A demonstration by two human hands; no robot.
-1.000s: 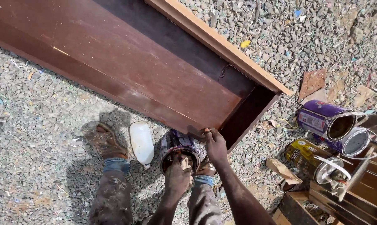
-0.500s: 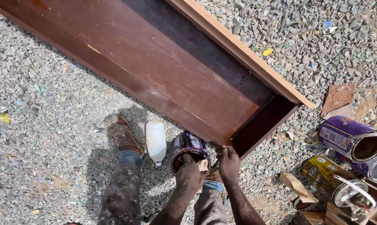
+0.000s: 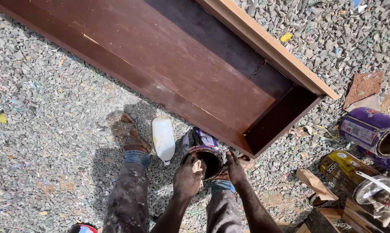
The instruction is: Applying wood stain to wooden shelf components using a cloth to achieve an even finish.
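Grey gravel ground (image 3: 52, 129) carries a brown wooden cabinet (image 3: 169, 56), white bottle (image 3: 163, 138) and cans (image 3: 367, 129).

Left hand (image 3: 187, 177) fingers curled, gripping; right hand (image 3: 236, 169) fingers pressed down; forearms converging.

Open gravel (image 3: 48, 142) lies free at the left. Far ahead, the long brown wooden box (image 3: 169, 64) blocks the way. A white plastic bottle (image 3: 163, 139) lies just left of the tilted dark paint tin (image 3: 202, 151); purple and yellow cans (image 3: 367, 129) crowd the right.
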